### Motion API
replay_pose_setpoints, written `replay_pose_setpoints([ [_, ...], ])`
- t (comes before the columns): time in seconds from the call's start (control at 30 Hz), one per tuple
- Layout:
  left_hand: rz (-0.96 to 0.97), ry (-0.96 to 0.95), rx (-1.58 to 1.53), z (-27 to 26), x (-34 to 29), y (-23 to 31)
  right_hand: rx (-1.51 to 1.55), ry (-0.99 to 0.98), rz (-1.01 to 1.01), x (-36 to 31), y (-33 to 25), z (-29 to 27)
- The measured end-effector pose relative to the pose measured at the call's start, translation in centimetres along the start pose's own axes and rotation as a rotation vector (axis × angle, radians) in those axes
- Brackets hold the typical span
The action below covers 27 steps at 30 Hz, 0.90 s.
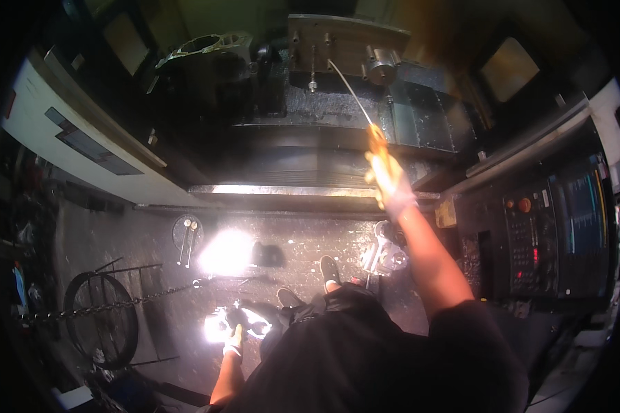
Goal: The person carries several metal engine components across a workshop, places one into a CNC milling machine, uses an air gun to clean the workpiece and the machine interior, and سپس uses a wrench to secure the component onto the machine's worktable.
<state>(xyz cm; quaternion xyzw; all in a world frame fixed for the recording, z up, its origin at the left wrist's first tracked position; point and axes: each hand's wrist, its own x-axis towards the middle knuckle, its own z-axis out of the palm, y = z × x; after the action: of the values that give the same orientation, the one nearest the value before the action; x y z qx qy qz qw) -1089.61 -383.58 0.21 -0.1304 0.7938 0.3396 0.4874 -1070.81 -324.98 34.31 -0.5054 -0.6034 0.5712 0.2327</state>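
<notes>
My right hand (pixel 393 182), in a light glove and blurred, reaches forward into the machine opening. Its fingers are closed around the orange handle of a long thin-tubed tool (pixel 352 93), which looks like an air blow gun. The tube's tip is at a metal fixture plate (pixel 351 48) carrying pins, beside a round metal cylinder (pixel 381 67). Low on the left, my gloved left hand (pixel 234 340) is closed at the near edge of a shiny metal casting (pixel 255 323). Glare washes out much of that casting, and some fingers are hard to make out.
Another casting (pixel 203 45) sits inside the machine at the left. A further metal casting (pixel 386 256) stands below the sill at the right. The control panel (pixel 530 234) is on the right. A chain (pixel 124 304) crosses a dark wheel-like ring (pixel 72 320) on the left.
</notes>
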Motion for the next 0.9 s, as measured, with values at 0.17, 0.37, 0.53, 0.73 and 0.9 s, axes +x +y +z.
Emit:
replay_pose_setpoints([
  [0.17,-0.003,-0.144,0.142,-0.9,1.2,-0.8,-0.261,-0.203,-0.162,-8.2,12.9,-6.6],
  [0.37,0.003,-0.019,0.121,-3.2,-0.7,-2.2,-0.649,-0.415,0.833,-12.9,20.5,-11.0],
  [0.53,-0.032,-0.015,0.111,-1.6,-5.1,2.4,-0.814,-0.564,0.484,-11.9,30.7,-13.4],
  [0.73,-0.054,0.042,0.037,-1.2,-7.9,0.2,-0.893,-0.678,0.911,-6.3,29.5,-2.5],
  [0.9,-0.077,0.051,0.048,-1.6,-10.0,-4.1,-0.825,-0.689,0.411,-4.0,44.8,-1.9],
])
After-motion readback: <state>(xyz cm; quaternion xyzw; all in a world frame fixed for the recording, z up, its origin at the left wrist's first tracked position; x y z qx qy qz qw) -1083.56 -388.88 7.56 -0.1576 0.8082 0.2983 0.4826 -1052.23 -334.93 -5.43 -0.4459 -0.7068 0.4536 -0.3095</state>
